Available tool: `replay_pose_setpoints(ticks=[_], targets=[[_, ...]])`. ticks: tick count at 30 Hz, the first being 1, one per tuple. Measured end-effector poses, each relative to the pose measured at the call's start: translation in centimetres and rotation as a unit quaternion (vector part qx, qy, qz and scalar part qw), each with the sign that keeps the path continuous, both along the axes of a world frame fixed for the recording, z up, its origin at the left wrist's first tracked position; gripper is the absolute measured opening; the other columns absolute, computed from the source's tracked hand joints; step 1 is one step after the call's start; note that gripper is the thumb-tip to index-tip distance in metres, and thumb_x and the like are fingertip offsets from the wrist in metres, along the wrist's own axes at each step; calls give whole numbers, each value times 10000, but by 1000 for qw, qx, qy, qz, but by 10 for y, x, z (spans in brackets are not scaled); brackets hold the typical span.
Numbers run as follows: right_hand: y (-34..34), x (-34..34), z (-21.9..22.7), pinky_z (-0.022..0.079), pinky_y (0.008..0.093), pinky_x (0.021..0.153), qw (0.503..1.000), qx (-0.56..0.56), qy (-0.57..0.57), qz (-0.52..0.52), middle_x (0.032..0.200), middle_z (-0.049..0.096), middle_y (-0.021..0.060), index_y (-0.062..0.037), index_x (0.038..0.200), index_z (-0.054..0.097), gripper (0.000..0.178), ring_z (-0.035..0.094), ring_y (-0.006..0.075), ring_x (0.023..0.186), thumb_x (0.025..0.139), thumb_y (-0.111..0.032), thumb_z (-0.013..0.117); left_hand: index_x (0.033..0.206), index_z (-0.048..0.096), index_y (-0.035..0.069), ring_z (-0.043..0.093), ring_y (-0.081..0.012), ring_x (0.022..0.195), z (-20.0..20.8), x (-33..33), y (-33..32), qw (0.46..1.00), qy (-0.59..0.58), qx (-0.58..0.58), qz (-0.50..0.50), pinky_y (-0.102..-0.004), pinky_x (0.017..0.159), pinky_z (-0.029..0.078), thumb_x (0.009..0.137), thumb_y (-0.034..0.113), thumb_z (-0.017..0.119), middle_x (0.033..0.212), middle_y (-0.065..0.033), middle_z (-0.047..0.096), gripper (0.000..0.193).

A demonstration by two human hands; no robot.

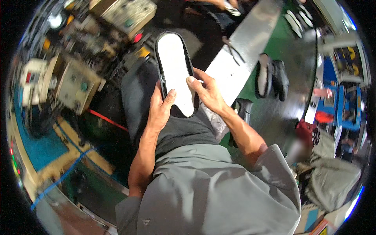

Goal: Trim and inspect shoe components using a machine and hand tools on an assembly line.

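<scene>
Both hands hold a black shoe upper [195, 94] above my lap, its underside turned up. A smooth white insole board [175, 58] covers that underside inside the black rim. My left hand [159, 107] grips the near left edge, with the thumb lying on the white board. On the right edge my right hand [207, 89] is closed around the upper, its thumb pressing on the board. The fingers beneath are partly hidden. To the right, a pair of pincers [234, 51] with long handles lies on a metal bench strip [225, 74].
Black shoes [279, 80] stand on a green surface [250, 88] right of the bench, with pale-soled ones [293, 23] farther back. Machinery with a boxy control unit [78, 86] fills the left. Another person's hand and leg [219, 11] show at the top. Grey cloth [331, 180] hangs at lower right.
</scene>
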State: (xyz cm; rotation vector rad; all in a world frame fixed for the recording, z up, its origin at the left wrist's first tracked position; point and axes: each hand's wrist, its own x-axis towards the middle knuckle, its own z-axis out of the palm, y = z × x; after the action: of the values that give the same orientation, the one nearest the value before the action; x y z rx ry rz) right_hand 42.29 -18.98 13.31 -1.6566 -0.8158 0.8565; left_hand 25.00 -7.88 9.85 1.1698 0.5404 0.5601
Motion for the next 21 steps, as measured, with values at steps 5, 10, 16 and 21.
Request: replay_pose_setpoints(ticks=[5, 10, 16, 21], targets=[[14, -11, -11, 549, 359, 915, 981, -72, 13, 178, 1101, 742, 137, 100, 1451, 596, 515, 665, 180, 1017, 1103, -280, 581, 1583, 461, -33, 580, -206, 1303, -20, -60, -16, 989, -25, -122, 80, -372, 1146, 458, 1099, 282, 702, 1448, -135, 610, 626], [8, -17, -23, 553, 381, 844, 942, -138, -77, 295, 1046, 726, 141, 103, 1438, 596, 505, 658, 180, 959, 1057, -228, 602, 1623, 417, -37, 542, -236, 1390, -35, -98, -16, 989, 24, -139, 48, -390, 1207, 414, 1085, 276, 712, 1523, -151, 576, 689], [15, -32, 0, 567, 450, 987, 934, -138, -82, 318, 1227, 743, 270, 90, 1512, 545, 595, 732, 332, 1119, 1024, -232, 650, 1653, 445, 14, 560, -221, 1367, -15, -72, 92, 994, 36, -103, 34, -345, 1169, 432, 1094, 327, 675, 1505, -138, 588, 681], [69, -50, -2, 476, 461, 1162, 978, -61, -23, 199, 1555, 573, 303, 21, 1670, 379, 903, 601, 376, 1407, 1007, -448, 775, 1606, 513, 10, 585, -200, 1307, 9, -62, 93, 998, 47, -39, 15, -330, 1144, 440, 1085, 350, 698, 1436, -129, 630, 649]])
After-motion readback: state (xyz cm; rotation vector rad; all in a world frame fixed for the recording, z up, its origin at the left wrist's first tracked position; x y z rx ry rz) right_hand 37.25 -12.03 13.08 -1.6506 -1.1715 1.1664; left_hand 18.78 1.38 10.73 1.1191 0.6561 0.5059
